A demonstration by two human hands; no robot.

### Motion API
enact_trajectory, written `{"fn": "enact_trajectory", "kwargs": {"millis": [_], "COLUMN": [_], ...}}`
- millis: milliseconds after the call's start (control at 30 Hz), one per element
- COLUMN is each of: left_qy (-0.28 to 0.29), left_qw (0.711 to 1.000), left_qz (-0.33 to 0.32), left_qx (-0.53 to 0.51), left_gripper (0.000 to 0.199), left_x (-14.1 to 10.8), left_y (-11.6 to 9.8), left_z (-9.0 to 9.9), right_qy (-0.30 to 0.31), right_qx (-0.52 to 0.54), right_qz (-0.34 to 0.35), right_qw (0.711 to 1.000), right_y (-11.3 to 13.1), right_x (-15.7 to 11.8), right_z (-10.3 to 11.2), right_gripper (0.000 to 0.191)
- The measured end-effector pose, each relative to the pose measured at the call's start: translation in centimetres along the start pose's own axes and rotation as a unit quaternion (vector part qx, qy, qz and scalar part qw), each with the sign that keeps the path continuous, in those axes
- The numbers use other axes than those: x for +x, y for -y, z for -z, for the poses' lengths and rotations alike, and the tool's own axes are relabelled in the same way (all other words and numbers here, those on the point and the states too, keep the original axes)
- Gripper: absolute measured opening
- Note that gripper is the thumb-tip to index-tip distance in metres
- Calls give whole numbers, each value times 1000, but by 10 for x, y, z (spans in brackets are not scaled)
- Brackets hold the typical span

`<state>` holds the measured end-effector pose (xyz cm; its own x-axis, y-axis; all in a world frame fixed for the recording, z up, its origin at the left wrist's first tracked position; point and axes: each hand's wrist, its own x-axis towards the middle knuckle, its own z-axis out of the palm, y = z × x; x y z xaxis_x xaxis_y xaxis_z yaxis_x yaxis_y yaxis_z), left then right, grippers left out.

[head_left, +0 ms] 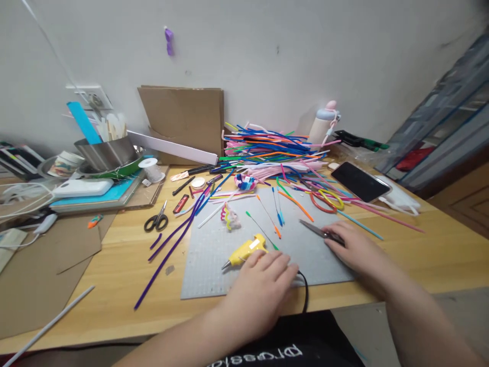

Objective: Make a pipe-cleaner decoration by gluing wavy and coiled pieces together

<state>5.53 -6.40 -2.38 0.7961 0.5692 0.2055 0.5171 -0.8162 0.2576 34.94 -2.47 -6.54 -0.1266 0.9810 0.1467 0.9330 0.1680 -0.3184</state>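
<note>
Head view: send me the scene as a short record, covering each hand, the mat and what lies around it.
Left hand: over the rear of the yellow glue gun; grip hidden
Right hand: at the handle of a black-handled pointed tool
Gray mat: beneath both
Left of mat: black scissors, purple pipe cleaners
Beyond mat: pipe cleaner heap
Far right: phone

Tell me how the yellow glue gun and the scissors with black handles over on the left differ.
Color: the yellow glue gun is bright, while the black-handled scissors are dark with grey blades.
Place: the glue gun lies on the grey mat; the scissors lie on the wooden tabletop.
Contact: the left hand partly covers the glue gun, but no hand touches the scissors.
Both have a tapered, grey end.
</note>
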Motion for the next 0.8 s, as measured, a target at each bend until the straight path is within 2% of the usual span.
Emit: {"fn": "enact_trajectory", "kwargs": {"millis": [67, 133, 233, 333, 533, 733, 800], "left_qy": [10, 9, -14, -24, -20, -25, -27], "left_qw": [999, 997, 994, 990, 989, 994, 994], "left_qz": [-39, -51, -28, -20, -45, 11, 12], "left_qx": [36, 64, 104, 140, 141, 107, 106], "left_gripper": [46, 45, 41, 36, 26, 28, 23], "left_x": [1, 2, 6, 11, 6, -11, -15], "left_y": [-3, -5, -8, -7, -4, 7, 12], "left_z": [-6, -12, -18, -21, -16, -10, -7], "right_qy": [-57, -82, -68, -79, -72, -73, -75], "right_qx": [-42, -19, 85, 112, 135, 141, 141], "right_qz": [-28, -8, 30, 32, 35, 41, 43], "right_qw": [997, 996, 994, 990, 988, 987, 986], "right_y": [7, 22, 47, 61, 71, 81, 83], "right_x": [2, 0, -8, -16, -23, -31, -34], "right_z": [-2, -3, -3, -5, -8, -5, -5], "right_gripper": [29, 33, 25, 20, 19, 18, 18]}}
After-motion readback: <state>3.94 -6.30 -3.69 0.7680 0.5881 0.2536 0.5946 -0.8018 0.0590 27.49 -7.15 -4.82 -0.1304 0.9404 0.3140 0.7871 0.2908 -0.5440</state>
